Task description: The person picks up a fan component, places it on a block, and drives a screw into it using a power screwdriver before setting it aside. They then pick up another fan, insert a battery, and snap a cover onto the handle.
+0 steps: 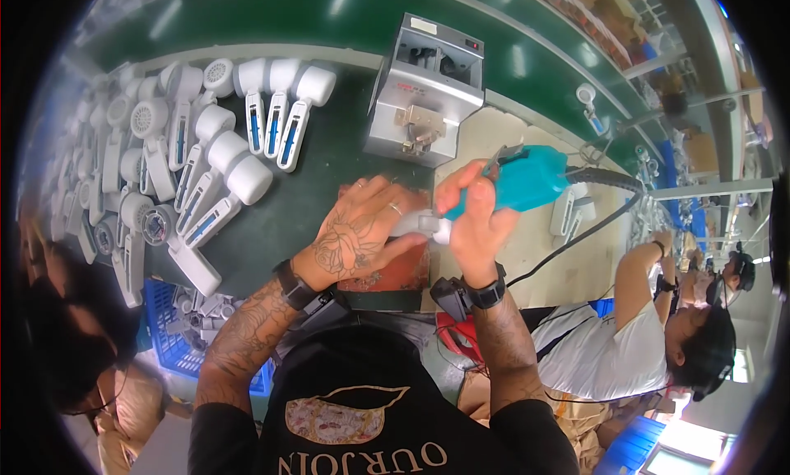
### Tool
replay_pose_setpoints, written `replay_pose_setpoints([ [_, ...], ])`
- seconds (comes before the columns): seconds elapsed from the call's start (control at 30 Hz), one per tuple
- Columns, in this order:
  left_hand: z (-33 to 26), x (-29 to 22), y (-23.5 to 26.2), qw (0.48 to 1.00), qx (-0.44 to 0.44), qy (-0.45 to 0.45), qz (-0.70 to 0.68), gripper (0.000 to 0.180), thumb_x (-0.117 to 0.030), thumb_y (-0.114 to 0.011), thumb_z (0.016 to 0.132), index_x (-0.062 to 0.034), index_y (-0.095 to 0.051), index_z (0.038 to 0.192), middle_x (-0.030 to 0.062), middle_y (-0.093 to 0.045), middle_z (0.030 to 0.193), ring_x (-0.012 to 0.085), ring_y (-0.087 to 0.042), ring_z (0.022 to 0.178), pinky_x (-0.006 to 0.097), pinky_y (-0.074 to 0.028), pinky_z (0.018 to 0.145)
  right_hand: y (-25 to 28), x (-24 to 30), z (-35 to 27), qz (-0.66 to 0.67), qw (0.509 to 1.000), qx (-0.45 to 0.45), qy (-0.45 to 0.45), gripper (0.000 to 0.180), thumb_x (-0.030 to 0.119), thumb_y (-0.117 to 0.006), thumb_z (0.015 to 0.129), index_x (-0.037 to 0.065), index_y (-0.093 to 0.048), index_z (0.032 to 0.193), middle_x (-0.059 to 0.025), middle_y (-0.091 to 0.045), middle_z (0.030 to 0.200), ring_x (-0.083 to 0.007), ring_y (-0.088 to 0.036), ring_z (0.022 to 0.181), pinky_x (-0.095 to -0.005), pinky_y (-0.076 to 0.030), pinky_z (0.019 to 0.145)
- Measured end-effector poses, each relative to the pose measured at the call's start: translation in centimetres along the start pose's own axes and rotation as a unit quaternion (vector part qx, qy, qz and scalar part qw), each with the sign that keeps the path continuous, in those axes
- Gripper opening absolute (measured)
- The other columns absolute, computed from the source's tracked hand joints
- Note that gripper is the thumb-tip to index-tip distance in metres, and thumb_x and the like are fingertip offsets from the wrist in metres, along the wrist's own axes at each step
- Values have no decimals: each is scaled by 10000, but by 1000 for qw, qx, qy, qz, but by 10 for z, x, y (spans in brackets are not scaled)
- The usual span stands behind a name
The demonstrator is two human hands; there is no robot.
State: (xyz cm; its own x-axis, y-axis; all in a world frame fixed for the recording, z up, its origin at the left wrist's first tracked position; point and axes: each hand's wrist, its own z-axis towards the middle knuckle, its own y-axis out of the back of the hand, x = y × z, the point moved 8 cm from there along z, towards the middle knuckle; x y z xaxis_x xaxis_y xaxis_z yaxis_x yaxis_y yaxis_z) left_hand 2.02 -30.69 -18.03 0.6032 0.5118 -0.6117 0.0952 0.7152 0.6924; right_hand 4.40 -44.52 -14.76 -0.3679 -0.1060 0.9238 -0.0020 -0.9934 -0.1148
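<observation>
My left hand (360, 221) clasps the part (423, 223); my right hand (480, 226) grips the tool (533, 177), which I should align squarely.

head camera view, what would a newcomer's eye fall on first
Likely the bright teal tool in the right hand, just right of centre, above a white piece that the tattooed left hand is holding. Next, the crowd of white handheld devices with round heads, filling the left side of the green bench. Then the silver box-shaped machine at the top centre.
</observation>
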Motion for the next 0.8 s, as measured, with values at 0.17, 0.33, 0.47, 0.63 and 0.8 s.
replay_pose_setpoints([
  [0.17, -2, 5, 0, 999, 4, -6, -31, 396, -310, -779, 832, -91, -669, 1143, 43, -656, 1143, 282, -581, 1054, 435, -461, 931, -7, 7, 23, -26, 1000, -9, -12, 376, 372, -568, 1044, -3, -545, 1055, -67, -570, 701, -170, -573, 620, -305, -461, 572],
  [0.33, -4, 2, 4, 999, -16, -16, -26, 403, -315, -752, 844, -101, -661, 1173, 44, -647, 1126, 280, -583, 1045, 437, -467, 928, -31, 22, 68, -62, 994, -32, 79, 353, 350, -535, 1064, -1, -572, 1046, -48, -588, 707, -145, -583, 623, -284, -456, 569],
  [0.47, -5, 0, 2, 999, -12, -17, -44, 432, -325, -727, 856, -111, -641, 1222, 67, -630, 1097, 294, -580, 1052, 452, -467, 940, -34, 0, 79, -26, 993, -37, 110, 324, 322, -545, 1063, 4, -576, 1011, -45, -583, 700, -145, -584, 621, -283, -458, 571],
  [0.63, -6, -1, 5, 999, -6, -20, -38, 418, -287, -721, 853, -111, -640, 1224, 71, -629, 1095, 294, -580, 1047, 453, -476, 925, -36, -7, 72, -24, 998, -13, 62, 302, 303, -554, 1056, 7, -580, 1003, -50, -581, 698, -148, -581, 615, -293, -464, 571],
  [0.8, -2, -2, 5, 999, -18, -29, -20, 388, -245, -686, 877, -107, -645, 1237, 74, -638, 1068, 294, -587, 1027, 439, -485, 907, -17, 20, 33, 6, 1000, -29, 3, 368, 351, -571, 1041, -17, -575, 1037, -68, -568, 694, -171, -563, 605, -313, -464, 566],
])
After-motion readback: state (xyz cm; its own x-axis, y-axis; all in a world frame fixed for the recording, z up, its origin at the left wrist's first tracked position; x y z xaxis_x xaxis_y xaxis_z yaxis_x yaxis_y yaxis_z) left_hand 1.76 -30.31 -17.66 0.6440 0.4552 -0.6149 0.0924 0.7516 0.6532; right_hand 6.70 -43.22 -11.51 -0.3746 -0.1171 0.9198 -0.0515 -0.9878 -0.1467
